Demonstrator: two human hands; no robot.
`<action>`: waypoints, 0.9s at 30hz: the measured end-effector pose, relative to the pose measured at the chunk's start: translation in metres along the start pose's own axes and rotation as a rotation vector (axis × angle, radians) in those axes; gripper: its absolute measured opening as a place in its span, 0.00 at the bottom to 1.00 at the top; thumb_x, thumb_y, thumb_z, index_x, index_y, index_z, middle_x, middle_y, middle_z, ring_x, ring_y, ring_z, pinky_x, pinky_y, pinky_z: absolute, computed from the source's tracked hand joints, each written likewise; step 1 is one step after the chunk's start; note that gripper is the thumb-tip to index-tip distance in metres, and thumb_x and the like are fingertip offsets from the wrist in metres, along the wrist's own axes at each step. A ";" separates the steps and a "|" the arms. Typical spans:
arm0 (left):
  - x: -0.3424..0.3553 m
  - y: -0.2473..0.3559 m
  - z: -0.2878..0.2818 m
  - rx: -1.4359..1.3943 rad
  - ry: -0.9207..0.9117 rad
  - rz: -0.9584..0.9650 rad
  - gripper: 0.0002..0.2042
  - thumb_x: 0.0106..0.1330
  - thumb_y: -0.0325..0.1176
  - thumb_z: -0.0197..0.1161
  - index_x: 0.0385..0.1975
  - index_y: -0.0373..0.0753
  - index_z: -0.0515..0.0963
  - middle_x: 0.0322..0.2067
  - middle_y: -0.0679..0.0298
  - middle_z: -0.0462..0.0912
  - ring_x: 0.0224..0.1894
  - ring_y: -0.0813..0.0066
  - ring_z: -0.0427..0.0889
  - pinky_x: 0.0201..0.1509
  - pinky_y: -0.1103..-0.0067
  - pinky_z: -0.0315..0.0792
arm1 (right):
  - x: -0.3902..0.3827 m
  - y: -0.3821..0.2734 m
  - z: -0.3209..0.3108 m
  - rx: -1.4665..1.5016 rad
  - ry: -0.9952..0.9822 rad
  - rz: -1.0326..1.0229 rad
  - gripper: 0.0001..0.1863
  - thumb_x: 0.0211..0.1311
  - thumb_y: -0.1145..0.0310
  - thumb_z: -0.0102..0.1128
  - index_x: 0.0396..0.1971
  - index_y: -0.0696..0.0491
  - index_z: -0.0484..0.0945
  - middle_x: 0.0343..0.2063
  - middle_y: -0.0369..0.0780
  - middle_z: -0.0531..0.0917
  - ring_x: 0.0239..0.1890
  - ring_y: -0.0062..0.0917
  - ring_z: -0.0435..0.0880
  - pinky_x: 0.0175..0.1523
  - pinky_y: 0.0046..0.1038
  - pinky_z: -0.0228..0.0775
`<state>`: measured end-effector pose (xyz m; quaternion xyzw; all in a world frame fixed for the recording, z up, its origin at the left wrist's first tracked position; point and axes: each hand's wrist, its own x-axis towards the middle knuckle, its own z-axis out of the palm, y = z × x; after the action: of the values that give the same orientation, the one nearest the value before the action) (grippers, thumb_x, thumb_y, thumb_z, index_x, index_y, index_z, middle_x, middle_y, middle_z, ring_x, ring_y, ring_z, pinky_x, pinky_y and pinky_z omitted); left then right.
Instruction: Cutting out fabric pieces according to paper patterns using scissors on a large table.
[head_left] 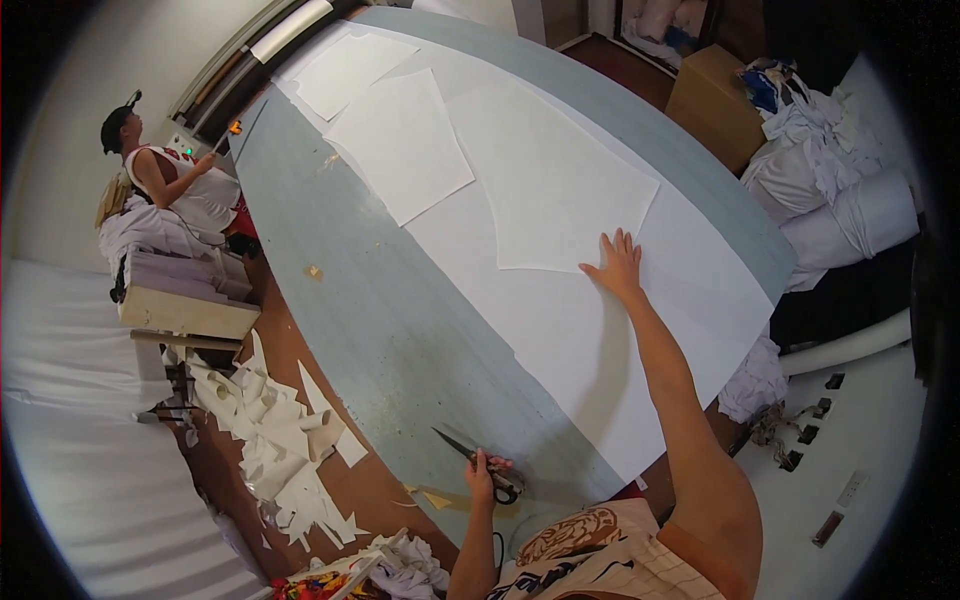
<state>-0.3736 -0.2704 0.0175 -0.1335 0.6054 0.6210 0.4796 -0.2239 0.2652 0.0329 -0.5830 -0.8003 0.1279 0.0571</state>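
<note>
The left hand (482, 478) curls its fingers round dark-handled scissors (455, 443) over the blue-grey table (400, 330); the right hand (620, 268) — fingers fanned, gripping nothing — rests at the edge of a white pattern piece (560, 190) atop a larger sheet (700, 300).

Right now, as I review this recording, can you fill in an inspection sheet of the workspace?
Surface: long blue-grey table, with small yellowish scraps on it.
Job's things: shaped white pieces lie on a larger white sheet; scissors are in hand.
Clutter: white offcuts heaped on the floor, left of the table.
Grips: left grip holds the scissors; right grip is spread at a piece's near corner.
Cables: a tangle by the right wall may be cords; unclear.
Surroundings: another person at far left; cardboard box and fabric roll at right.
</note>
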 end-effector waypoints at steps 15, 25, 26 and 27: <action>-0.002 -0.006 -0.003 -0.028 0.010 0.000 0.15 0.79 0.43 0.56 0.38 0.36 0.70 0.26 0.53 0.83 0.29 0.56 0.87 0.36 0.66 0.81 | 0.004 -0.020 0.003 -0.044 0.025 0.008 0.54 0.53 0.33 0.69 0.74 0.50 0.64 0.76 0.56 0.55 0.80 0.51 0.46 0.78 0.60 0.34; 0.004 0.002 0.003 -0.039 -0.006 0.034 0.15 0.80 0.42 0.55 0.37 0.35 0.70 0.27 0.53 0.84 0.28 0.56 0.87 0.36 0.67 0.82 | -0.018 -0.046 0.026 -0.003 0.095 -0.206 0.49 0.60 0.33 0.63 0.74 0.48 0.65 0.76 0.55 0.54 0.80 0.50 0.47 0.78 0.60 0.33; 0.003 0.002 0.007 -0.038 -0.003 0.034 0.15 0.80 0.42 0.55 0.37 0.35 0.70 0.27 0.52 0.84 0.28 0.56 0.87 0.36 0.67 0.81 | -0.014 -0.044 0.021 -0.007 0.092 -0.199 0.49 0.60 0.33 0.63 0.74 0.48 0.64 0.76 0.55 0.55 0.80 0.50 0.47 0.78 0.60 0.34; 0.001 0.003 0.010 -0.041 -0.006 0.039 0.15 0.80 0.42 0.55 0.37 0.35 0.70 0.27 0.52 0.84 0.28 0.56 0.87 0.36 0.67 0.81 | -0.012 -0.044 0.016 -0.010 0.092 -0.191 0.49 0.60 0.33 0.63 0.74 0.47 0.64 0.76 0.55 0.55 0.80 0.50 0.47 0.78 0.60 0.34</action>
<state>-0.3720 -0.2604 0.0207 -0.1300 0.5935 0.6430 0.4662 -0.2642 0.2395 0.0302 -0.5094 -0.8495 0.0911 0.1027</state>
